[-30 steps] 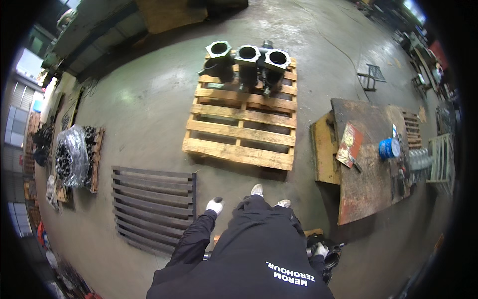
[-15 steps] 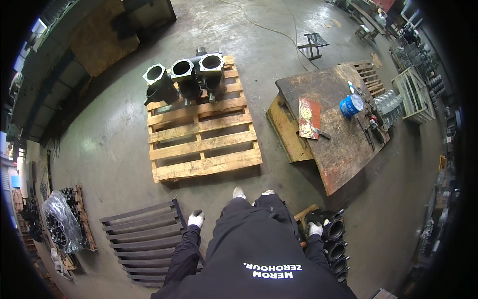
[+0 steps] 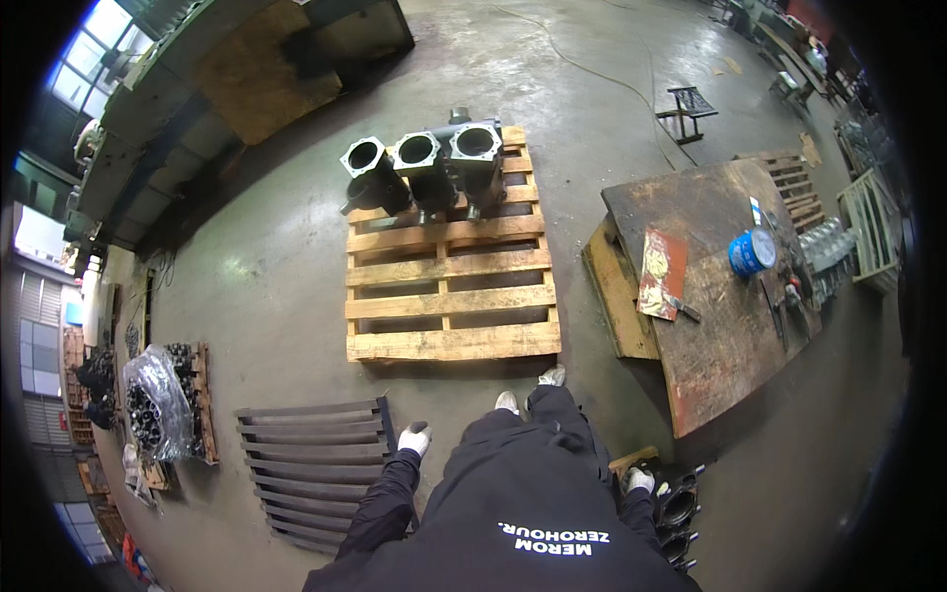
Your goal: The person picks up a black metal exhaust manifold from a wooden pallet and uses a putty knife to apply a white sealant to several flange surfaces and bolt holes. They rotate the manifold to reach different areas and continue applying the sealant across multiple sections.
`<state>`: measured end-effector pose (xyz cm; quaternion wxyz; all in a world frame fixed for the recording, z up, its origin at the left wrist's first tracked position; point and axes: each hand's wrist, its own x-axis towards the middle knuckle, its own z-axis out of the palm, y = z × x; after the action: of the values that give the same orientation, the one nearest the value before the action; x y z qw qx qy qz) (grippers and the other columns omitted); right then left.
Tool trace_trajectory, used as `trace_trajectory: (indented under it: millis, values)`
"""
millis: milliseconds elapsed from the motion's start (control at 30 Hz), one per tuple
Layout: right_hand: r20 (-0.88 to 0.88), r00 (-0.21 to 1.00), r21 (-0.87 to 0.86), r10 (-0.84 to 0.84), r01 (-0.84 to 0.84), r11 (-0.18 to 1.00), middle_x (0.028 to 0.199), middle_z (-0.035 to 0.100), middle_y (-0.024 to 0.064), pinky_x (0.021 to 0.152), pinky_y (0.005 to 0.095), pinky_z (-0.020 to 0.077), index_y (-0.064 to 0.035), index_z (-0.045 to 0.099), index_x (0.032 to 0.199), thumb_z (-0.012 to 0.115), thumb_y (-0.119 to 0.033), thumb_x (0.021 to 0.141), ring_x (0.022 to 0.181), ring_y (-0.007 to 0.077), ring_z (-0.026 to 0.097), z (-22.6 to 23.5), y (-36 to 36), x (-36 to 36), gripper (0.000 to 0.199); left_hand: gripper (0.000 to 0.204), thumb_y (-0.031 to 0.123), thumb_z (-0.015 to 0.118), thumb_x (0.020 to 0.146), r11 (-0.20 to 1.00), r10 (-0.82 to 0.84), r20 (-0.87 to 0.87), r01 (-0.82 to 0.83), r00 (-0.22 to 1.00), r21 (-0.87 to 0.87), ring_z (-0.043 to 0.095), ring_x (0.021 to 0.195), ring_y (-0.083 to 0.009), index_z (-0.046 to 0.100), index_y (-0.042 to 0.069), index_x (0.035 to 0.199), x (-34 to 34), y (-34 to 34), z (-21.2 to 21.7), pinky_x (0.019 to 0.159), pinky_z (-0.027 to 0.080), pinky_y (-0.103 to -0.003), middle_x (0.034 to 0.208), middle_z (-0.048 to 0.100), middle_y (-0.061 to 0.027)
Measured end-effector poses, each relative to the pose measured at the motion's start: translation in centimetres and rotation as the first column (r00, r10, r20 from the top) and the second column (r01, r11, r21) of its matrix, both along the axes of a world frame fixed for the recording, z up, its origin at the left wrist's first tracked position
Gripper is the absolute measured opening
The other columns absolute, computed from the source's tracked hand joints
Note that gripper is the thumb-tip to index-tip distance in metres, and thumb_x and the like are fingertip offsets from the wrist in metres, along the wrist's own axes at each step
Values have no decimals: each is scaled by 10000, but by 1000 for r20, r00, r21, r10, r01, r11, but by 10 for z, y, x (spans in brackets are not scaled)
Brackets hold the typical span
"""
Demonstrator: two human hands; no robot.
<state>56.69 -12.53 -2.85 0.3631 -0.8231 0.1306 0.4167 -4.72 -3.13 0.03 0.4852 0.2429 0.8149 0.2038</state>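
I stand at the near end of a wooden pallet (image 3: 449, 296). Three dark metal castings (image 3: 422, 168) with round openings stand in a row on its far end. My left hand (image 3: 415, 437), in a white glove, hangs free beside my hip above a slatted metal grating (image 3: 306, 464) and holds nothing. My right hand (image 3: 639, 481), also gloved, is low at my right side, right next to a stack of black cast parts (image 3: 679, 513) on the floor. Whether it touches them is hidden by its small size.
A rusty metal plate (image 3: 725, 326) lies to the right on wooden blocks, bearing a blue can (image 3: 753, 252), a red sheet (image 3: 663, 268) and small tools. Plastic-wrapped dark parts (image 3: 156, 405) sit on a small pallet at left. A black stand (image 3: 688, 104) is farther back.
My view has swung back and forth, so the pallet and plate shifted in the picture. My right hand came into view beside the black parts at lower right. My left hand stayed at my side.
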Motion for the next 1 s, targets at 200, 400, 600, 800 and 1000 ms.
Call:
trace_trajectory:
  millis: [200, 400, 600, 800, 1000]
  values:
    - [48, 985, 69, 167, -171, 983, 740, 583, 99, 445, 369, 484, -93, 477, 1098, 663, -20, 866, 525, 224, 585, -29, 109, 22, 306, 425, 139, 674, 900, 998, -37, -90, 41, 995, 43, 713, 910, -229, 635, -89, 1256, 25, 37, 33, 848, 568, -329, 1112, 721, -192]
    - [19, 937, 81, 349, -349, 933, 949, 647, 150, 597, 367, 573, -31, 323, 1518, 679, -52, 882, 695, 231, 667, -19, 196, 33, 730, 385, 97, 658, 946, 983, 132, 32, -135, 991, 122, 671, 1108, -244, 614, -61, 1295, 44, 79, 83, 978, 522, -332, 1216, 692, -184]
    - [3, 904, 30, 428, -428, 903, 962, 661, 156, 583, 363, 570, -6, 332, 1529, 684, -64, 869, 665, 233, 667, -11, 232, 40, 750, 401, 118, 663, 941, 974, 198, -2, -196, 980, 116, 652, 1167, -267, 613, -67, 1293, 45, 60, 87, 1018, 501, -341, 1256, 676, -208]
    - [-62, 857, -63, 512, -516, 854, 977, 666, 168, 573, 388, 579, -2, 320, 1528, 677, -60, 867, 676, 253, 676, -13, 255, 29, 753, 430, 178, 674, 917, 944, 309, -85, -316, 947, -92, 672, 1136, -276, 638, -57, 1275, 36, 9, 74, 1014, 497, -346, 1214, 700, -214]
    - [-75, 864, -66, 498, -503, 862, 852, 619, 138, 520, 400, 533, -62, 297, 1499, 658, -37, 880, 613, 249, 619, 4, 317, -22, 717, 421, 186, 685, 899, 905, 363, -107, -378, 926, -195, 679, 1127, -283, 665, -34, 1258, 6, 16, 51, 1005, 507, -350, 1223, 704, -203]
